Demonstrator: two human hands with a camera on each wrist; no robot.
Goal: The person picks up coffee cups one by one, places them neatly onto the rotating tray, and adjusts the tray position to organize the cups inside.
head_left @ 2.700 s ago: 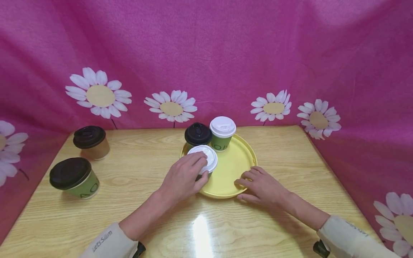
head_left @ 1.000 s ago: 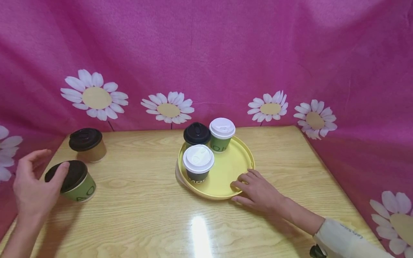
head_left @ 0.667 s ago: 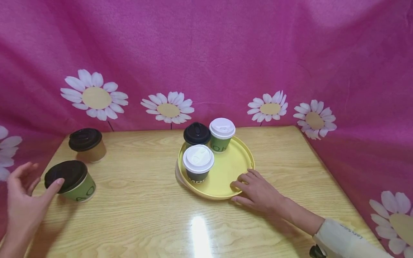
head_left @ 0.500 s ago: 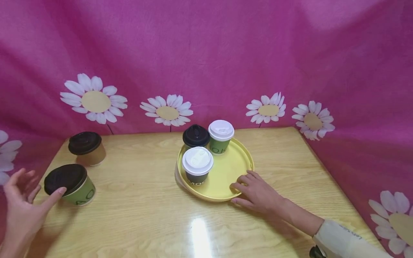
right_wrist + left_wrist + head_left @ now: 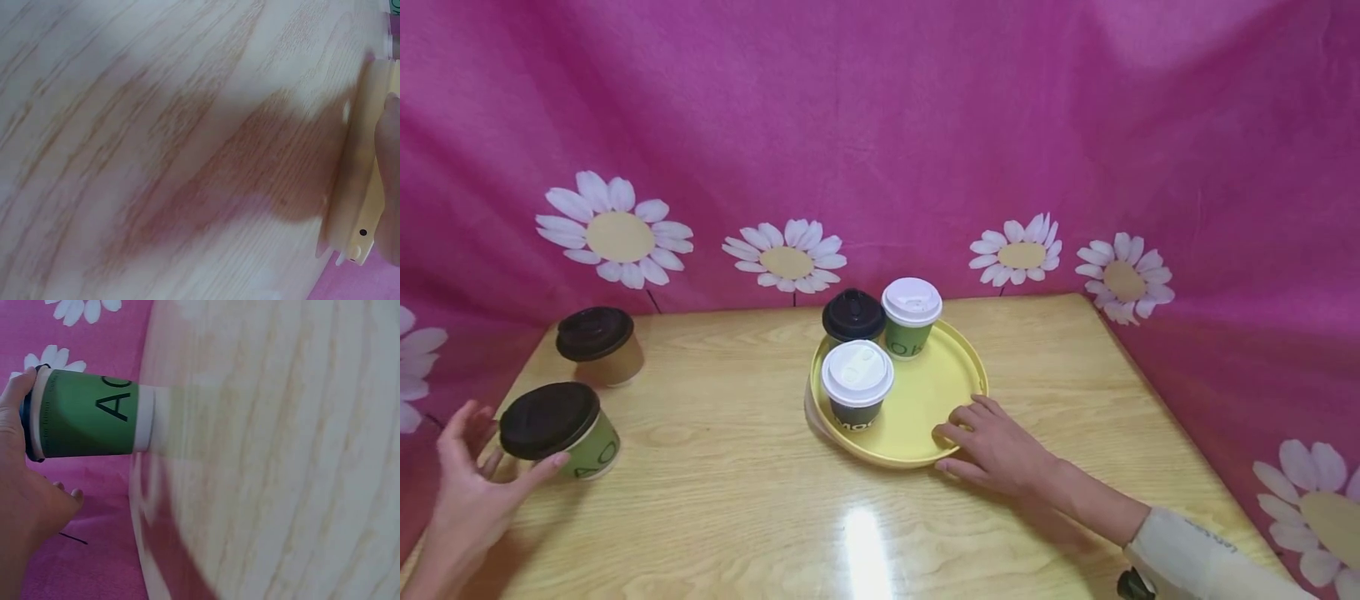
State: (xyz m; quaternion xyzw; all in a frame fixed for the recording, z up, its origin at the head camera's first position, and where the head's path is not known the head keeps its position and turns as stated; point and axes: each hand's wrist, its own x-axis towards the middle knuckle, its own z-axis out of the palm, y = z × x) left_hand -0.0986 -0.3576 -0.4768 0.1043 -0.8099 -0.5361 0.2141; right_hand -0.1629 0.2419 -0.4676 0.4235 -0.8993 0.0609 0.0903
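Observation:
My left hand (image 5: 478, 500) is at the left beside a green paper coffee cup (image 5: 597, 446) with a black lid. Its thumb reaches along the near side of the lid and the other fingers stand spread on the far left side. In the left wrist view a fingertip touches the lid edge, while the cup's base rests on the table. My right hand (image 5: 1000, 450) holds the near right rim of a round yellow tray (image 5: 940, 392), fingers over the rim and thumb outside. On the tray stand a white-lidded dark cup (image 5: 857, 383), a black-lidded cup (image 5: 853, 317) and a white-lidded green cup (image 5: 912, 321).
Behind the green cup at the left stands a brown paper cup (image 5: 613, 358) with a black lid. The wooden table (image 5: 722, 467) meets a magenta cloth (image 5: 880, 150) with printed daisies at the back and both sides.
My left hand has let go of the white-lidded dark cup on the tray and moved left to the green cup, lowering beside its lid. My right hand has stayed at the tray rim.

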